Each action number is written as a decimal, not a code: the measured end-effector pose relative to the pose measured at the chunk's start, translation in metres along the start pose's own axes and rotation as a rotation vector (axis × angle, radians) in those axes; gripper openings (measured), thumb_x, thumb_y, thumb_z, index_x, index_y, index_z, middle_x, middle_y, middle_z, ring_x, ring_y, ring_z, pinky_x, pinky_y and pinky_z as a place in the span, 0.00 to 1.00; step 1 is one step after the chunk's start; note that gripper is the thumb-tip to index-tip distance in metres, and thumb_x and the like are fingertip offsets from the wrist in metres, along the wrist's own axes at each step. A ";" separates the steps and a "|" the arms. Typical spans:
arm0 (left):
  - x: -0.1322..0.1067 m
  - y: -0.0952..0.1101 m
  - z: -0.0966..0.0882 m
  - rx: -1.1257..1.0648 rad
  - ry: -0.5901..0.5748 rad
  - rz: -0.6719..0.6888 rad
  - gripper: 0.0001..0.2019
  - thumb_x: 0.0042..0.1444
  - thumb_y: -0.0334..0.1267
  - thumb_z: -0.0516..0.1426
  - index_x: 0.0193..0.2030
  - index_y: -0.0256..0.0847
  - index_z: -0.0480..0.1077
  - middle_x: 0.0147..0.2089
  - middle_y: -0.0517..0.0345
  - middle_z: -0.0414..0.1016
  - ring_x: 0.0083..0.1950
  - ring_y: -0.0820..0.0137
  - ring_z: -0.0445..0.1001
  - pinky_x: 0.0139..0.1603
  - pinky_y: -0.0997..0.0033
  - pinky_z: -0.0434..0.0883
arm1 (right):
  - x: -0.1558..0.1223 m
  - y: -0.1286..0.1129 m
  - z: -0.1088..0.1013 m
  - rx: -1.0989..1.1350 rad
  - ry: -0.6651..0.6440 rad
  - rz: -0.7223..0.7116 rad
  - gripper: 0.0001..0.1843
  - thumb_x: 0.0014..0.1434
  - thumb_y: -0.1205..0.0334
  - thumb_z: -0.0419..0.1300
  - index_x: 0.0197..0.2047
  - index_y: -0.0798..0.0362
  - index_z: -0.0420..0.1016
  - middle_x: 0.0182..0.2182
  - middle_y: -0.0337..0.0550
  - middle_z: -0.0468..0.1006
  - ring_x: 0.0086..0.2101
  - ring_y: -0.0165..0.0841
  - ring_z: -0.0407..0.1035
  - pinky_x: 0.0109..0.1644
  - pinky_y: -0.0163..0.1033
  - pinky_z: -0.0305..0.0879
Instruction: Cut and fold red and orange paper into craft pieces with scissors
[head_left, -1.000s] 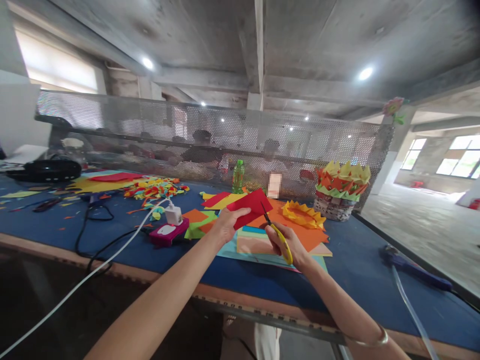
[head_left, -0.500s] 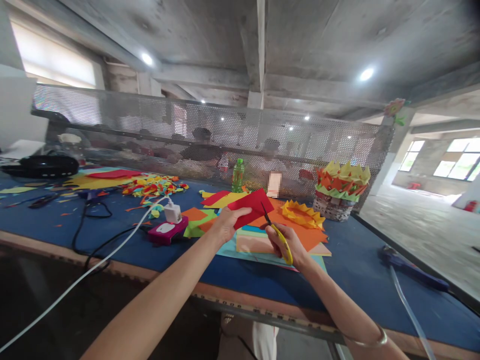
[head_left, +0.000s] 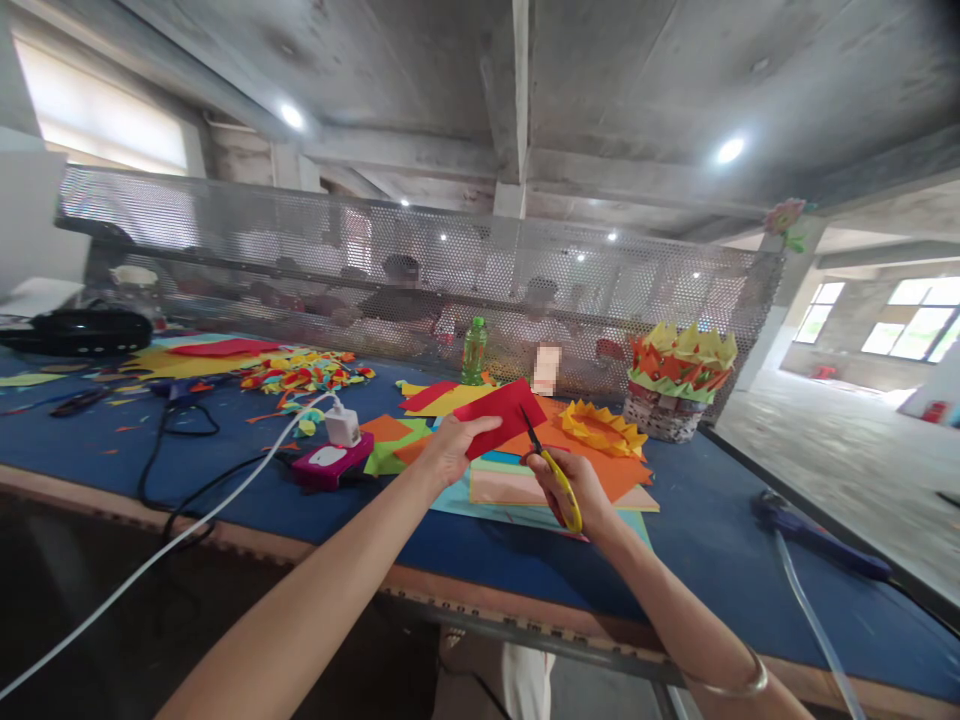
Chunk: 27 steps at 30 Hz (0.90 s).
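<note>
A red sheet of paper point(head_left: 493, 418) is pinched in my left hand point(head_left: 452, 450), thumb on top, held above the table. My right hand point(head_left: 574, 490) grips yellow-handled scissors point(head_left: 564, 490). Their dark blades lie against the right part of the red paper; whether the edge is cut there I cannot tell. Below both hands are stacked coloured sheets, with a peach sheet point(head_left: 517, 488) and an orange sheet point(head_left: 611, 472) showing. Just beyond my right hand lies a ring of folded yellow-orange paper points point(head_left: 602, 430).
A green bottle point(head_left: 475, 352) stands behind the papers. At right are a papercraft basket point(head_left: 675, 385) and a blue glue gun point(head_left: 817, 540). A magenta power socket point(head_left: 334, 462) with a white charger point(head_left: 342, 425) and cables sits left, near paper scraps point(head_left: 307, 375). A perforated metal screen point(head_left: 300, 260) runs behind.
The whole view has shifted very slightly. My hands, the red paper and the scissors keep nearly the same pose.
</note>
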<state>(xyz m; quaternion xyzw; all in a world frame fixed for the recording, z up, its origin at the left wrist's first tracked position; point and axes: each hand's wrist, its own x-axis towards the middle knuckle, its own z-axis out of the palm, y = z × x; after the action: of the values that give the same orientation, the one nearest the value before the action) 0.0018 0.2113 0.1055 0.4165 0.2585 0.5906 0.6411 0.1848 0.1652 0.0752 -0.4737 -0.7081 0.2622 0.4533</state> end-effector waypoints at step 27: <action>-0.002 0.000 0.000 0.033 -0.010 -0.032 0.15 0.32 0.33 0.73 0.30 0.38 0.80 0.33 0.52 0.83 0.42 0.57 0.81 0.48 0.62 0.74 | -0.003 -0.005 -0.004 -0.072 0.006 -0.015 0.25 0.58 0.36 0.56 0.27 0.51 0.66 0.14 0.31 0.62 0.16 0.26 0.58 0.19 0.31 0.51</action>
<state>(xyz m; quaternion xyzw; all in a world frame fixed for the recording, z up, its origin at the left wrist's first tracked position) 0.0015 0.2098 0.1052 0.4257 0.2717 0.5738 0.6448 0.1872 0.1605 0.0797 -0.4850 -0.7192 0.2318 0.4401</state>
